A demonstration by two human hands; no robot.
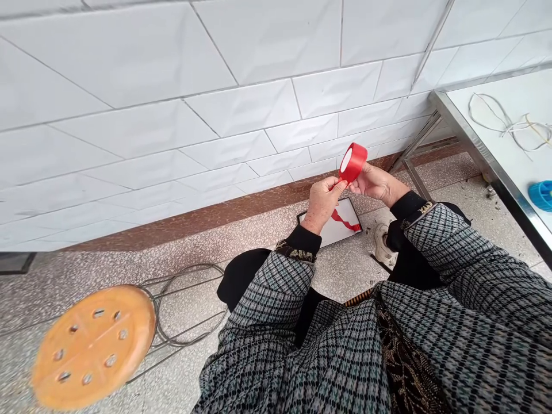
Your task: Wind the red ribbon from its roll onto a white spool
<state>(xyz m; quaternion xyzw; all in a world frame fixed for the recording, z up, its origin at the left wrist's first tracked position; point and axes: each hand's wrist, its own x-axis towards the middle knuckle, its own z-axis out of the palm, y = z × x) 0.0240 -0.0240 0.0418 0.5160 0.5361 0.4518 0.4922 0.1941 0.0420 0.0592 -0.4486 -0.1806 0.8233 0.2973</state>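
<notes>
Hands meet in front of the body, above the floor near the tiled wall. Right hand (376,183) is closed around the red tape roll (353,163), holding it raised with its open core facing the camera. Left hand (322,202) pinches the roll's lower edge between thumb and fingers. Directly below the hands a white board (340,229) lies flat on the floor, carrying a loose red strip (345,222). An orange stool (92,346) with a wire frame stands well apart at lower left. A metal table (483,150) at right holds pale cords (509,122) and a blue object (542,194). Nothing lies between the hands and the roll.
</notes>
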